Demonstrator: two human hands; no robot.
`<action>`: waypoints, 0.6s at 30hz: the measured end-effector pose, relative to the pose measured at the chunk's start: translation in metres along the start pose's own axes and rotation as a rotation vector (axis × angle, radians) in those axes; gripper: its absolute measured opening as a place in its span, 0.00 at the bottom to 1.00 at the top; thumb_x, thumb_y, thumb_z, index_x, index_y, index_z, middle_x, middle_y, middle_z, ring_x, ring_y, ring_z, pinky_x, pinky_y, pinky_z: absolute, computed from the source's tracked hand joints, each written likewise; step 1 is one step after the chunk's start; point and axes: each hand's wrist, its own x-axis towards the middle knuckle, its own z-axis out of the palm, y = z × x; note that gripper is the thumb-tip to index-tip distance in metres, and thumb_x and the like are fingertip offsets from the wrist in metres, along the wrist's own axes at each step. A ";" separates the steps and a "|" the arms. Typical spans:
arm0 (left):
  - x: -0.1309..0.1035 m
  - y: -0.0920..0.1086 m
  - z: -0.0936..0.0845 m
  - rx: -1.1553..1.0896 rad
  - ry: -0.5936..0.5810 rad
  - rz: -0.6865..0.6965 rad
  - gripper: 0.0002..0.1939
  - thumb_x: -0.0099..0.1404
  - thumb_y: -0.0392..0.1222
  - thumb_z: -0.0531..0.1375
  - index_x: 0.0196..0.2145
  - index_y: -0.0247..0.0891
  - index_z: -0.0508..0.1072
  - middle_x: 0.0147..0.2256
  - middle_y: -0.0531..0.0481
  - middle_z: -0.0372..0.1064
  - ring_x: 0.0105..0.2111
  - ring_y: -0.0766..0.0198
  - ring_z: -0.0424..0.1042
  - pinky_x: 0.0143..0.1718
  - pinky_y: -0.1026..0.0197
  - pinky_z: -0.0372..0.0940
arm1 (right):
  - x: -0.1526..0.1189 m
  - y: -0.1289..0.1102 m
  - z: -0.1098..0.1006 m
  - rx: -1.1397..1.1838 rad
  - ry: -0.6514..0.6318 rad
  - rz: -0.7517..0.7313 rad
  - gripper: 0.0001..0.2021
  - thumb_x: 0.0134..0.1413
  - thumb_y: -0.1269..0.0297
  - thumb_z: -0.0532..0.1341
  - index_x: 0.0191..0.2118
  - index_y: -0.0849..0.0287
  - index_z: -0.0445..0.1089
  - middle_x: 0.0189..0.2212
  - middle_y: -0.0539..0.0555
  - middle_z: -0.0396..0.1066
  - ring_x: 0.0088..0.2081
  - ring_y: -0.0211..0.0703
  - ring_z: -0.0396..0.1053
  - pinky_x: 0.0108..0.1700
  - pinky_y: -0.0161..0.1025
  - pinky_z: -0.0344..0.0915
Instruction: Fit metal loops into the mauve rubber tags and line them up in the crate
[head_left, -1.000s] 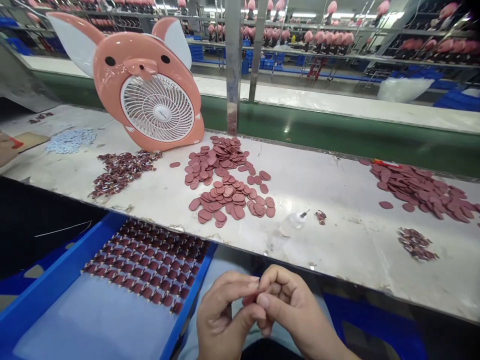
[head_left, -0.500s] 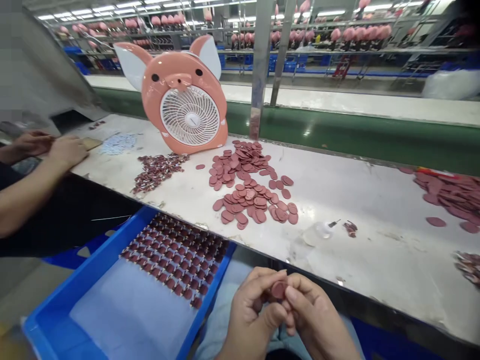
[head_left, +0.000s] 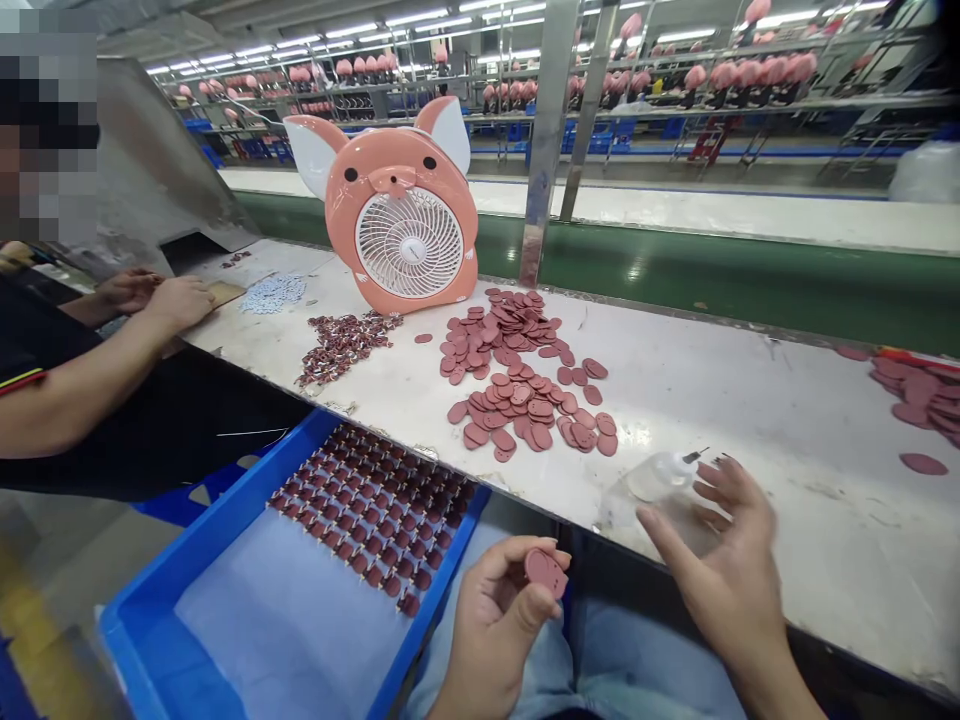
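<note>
Between thumb and fingers, my left hand (head_left: 499, 620) pinches a pinkish-red oval disc (head_left: 545, 573) with small holes, just off the table's front edge. My right hand (head_left: 724, 560) is over the table with thumb and fingers spread, beside a clear bottle (head_left: 660, 477) with a thin dark needle tip. The bottle lies on its side, and I see no grip on it. Piles of similar red discs (head_left: 517, 400) lie on the white table (head_left: 675, 380) beyond my hands.
A pink pig-shaped fan (head_left: 409, 225) stands at the back. Small dark red parts (head_left: 345, 345) are heaped before it. At lower left, a blue tray (head_left: 135, 610) holds rows of assembled pieces (head_left: 375, 510). A co-worker's hands (head_left: 176, 300) are at far left. More discs (head_left: 922, 395) lie right.
My right hand has let go of the disc, moved right to the bottle and opened. My left hand still holds the disc. The view has shifted, showing more of the co-worker.
</note>
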 end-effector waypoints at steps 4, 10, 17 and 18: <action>-0.004 0.000 0.005 -0.029 0.001 0.000 0.21 0.49 0.55 0.74 0.36 0.40 0.82 0.33 0.45 0.80 0.32 0.63 0.74 0.32 0.64 0.67 | 0.020 0.002 0.007 -0.113 -0.195 -0.031 0.25 0.49 0.46 0.67 0.47 0.58 0.69 0.40 0.60 0.71 0.47 0.62 0.66 0.50 0.59 0.62; -0.010 0.006 0.008 -0.106 0.002 -0.099 0.20 0.48 0.54 0.74 0.36 0.41 0.82 0.34 0.46 0.81 0.32 0.63 0.77 0.30 0.66 0.68 | 0.003 -0.015 -0.008 -0.027 -0.257 -0.082 0.21 0.61 0.45 0.55 0.52 0.54 0.62 0.44 0.57 0.70 0.43 0.53 0.71 0.44 0.48 0.66; -0.011 0.009 0.015 -0.186 0.053 -0.272 0.22 0.51 0.51 0.74 0.41 0.39 0.79 0.32 0.47 0.79 0.29 0.66 0.74 0.30 0.67 0.69 | -0.023 -0.024 -0.053 0.079 -0.466 -0.089 0.25 0.56 0.57 0.65 0.55 0.48 0.54 0.36 0.51 0.70 0.29 0.41 0.71 0.29 0.36 0.68; -0.011 0.009 0.016 -0.192 0.053 -0.290 0.22 0.51 0.51 0.74 0.41 0.39 0.78 0.31 0.48 0.79 0.29 0.66 0.75 0.30 0.67 0.69 | -0.023 -0.023 -0.060 0.068 -0.427 -0.092 0.22 0.55 0.58 0.66 0.53 0.48 0.59 0.37 0.51 0.71 0.30 0.42 0.71 0.28 0.36 0.68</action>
